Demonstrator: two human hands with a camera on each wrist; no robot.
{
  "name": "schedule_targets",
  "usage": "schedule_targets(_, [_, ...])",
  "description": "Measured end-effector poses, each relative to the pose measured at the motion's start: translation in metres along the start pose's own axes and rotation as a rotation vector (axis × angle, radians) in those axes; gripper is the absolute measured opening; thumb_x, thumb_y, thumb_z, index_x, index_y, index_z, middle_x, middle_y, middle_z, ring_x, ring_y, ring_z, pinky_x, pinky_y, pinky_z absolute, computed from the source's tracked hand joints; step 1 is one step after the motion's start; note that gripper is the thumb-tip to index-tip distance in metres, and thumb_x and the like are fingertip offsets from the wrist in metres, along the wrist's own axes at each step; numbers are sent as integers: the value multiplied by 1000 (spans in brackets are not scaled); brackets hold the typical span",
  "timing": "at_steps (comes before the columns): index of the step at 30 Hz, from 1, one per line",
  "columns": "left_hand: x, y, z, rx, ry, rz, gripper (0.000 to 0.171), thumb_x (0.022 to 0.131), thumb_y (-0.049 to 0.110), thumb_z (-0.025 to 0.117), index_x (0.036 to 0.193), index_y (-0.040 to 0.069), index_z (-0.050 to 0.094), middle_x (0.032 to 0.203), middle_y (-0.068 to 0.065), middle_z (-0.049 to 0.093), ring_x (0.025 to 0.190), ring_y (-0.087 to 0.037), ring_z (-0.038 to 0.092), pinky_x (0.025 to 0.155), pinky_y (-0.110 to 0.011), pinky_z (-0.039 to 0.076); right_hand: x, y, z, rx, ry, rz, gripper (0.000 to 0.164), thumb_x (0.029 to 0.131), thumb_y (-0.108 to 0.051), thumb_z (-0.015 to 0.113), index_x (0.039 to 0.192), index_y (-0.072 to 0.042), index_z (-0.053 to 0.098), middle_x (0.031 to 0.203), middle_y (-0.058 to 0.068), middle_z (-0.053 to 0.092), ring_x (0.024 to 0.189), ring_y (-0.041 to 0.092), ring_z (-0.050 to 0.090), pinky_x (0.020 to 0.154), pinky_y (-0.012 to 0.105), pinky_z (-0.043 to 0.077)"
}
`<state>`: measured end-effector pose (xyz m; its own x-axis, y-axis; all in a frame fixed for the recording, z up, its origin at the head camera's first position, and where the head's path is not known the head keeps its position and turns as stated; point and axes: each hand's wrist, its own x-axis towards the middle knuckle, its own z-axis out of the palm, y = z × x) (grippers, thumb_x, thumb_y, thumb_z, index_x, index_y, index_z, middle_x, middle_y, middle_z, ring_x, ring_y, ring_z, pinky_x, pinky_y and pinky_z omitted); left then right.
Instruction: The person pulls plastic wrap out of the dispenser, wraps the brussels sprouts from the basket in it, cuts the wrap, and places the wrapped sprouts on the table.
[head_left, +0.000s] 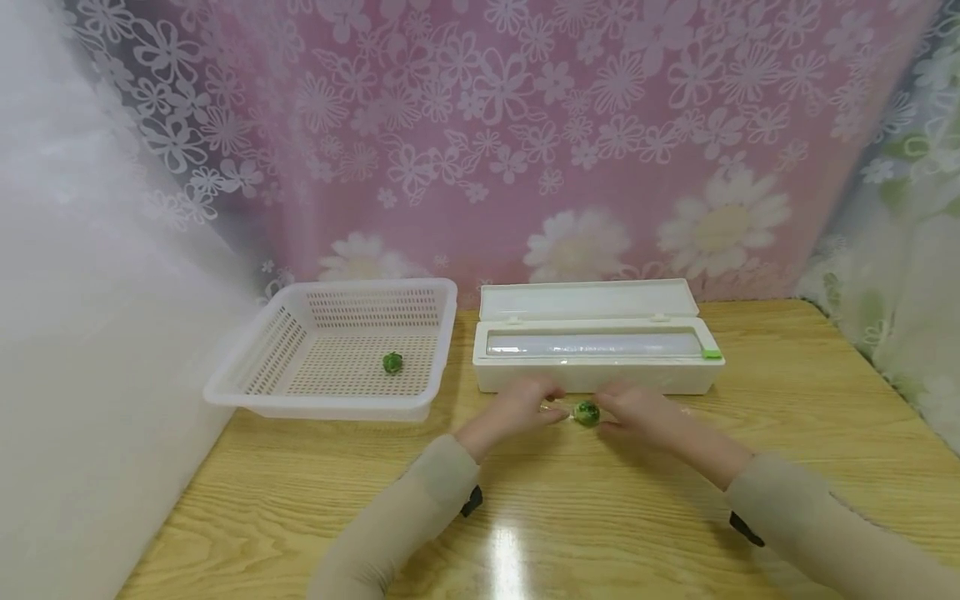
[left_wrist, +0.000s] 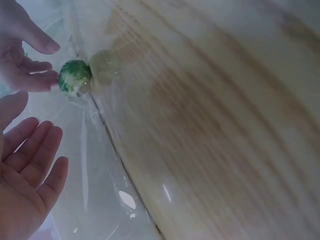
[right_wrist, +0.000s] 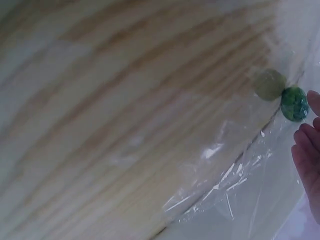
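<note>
Presently | left hand: loosely spread | right hand: relaxed, fingertips against green ball

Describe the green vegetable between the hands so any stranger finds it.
On the wooden table, find the long white box, lid open. Just in front, between the left hand and the right hand, is the round green vegetable; its lookalike sits in the basket.

The left hand shows its palm, fingers loosely extended, touching none of the ball. Past its thumb, the right hand has fingertips against the green ball. Clear, creased film spreads beside the left fingers, wood farther out.
</note>
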<state>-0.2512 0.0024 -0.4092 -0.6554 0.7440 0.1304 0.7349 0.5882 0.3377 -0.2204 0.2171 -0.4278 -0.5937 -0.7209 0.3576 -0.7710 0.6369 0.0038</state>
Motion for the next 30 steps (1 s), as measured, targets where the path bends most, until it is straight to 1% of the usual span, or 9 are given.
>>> schedule_targets(5, [6,3,8,10,-51,-5,29,82,26,64,101,5,63,95,-3,63,87,-11,56,76,-18,43,4,-3,9,-47,4,-20,38,64,-18,78,93,-1,59,78,4,56,69,19,55,58,32,47])
schedule_targets(9, [9,5,12,9,-71,-3,30,82,25,64,103,4,62,99,-3,62,91,-12,56,78,-18,43,6,-4,13,-51,-25,17,33,65,-16,78,88,-4,57,76,2,52,68,18,52,56,32,46])
schedule_targets(12, [11,5,14,13,-80,-17,30,82,25,64,105,5,61,102,-3,62,94,-13,56,81,-18,42,9,-4,15,-51,-58,45,28,66,-14,77,83,-6,55,73,0,49,64,16,50,53,30,44])
schedule_targets(14, [12,5,14,16,-85,-24,30,83,26,63,105,6,61,102,-3,62,95,-13,55,81,-18,42,10,-3,16,-58,-61,49,27,66,-14,77,80,-7,54,72,-1,48,62,15,49,51,28,43])
schedule_targets(18, [12,6,14,25,-104,-32,32,83,26,63,107,6,60,104,-3,61,96,-13,55,82,-19,42,10,-4,17,-63,-41,22,27,65,-13,77,76,-8,53,70,-2,45,58,12,44,47,25,39])
schedule_targets(22, [9,5,15,12,-124,-61,33,82,27,64,108,7,60,103,-1,61,95,-12,54,82,-19,42,8,-7,14,-35,-12,5,25,63,-13,75,77,-9,55,70,-4,45,57,9,42,47,23,38])
schedule_targets(25, [8,5,14,-4,-123,-67,29,82,27,64,105,9,62,100,1,61,92,-9,55,80,-18,42,7,-10,10,-8,-1,3,24,64,-13,74,79,-9,56,70,-5,45,57,7,41,47,21,37])
schedule_targets(28, [7,6,14,-24,-132,-43,24,82,25,64,101,10,64,96,2,63,87,-8,56,75,-17,43,5,-12,6,12,9,-5,24,64,-13,74,79,-9,56,71,-5,45,57,6,40,47,21,37])
schedule_targets(30, [7,7,14,-48,-152,-30,22,82,23,64,100,10,65,95,3,64,85,-7,56,73,-15,43,4,-13,4,22,22,-12,25,64,-13,75,79,-9,56,72,-5,46,58,6,41,48,21,38])
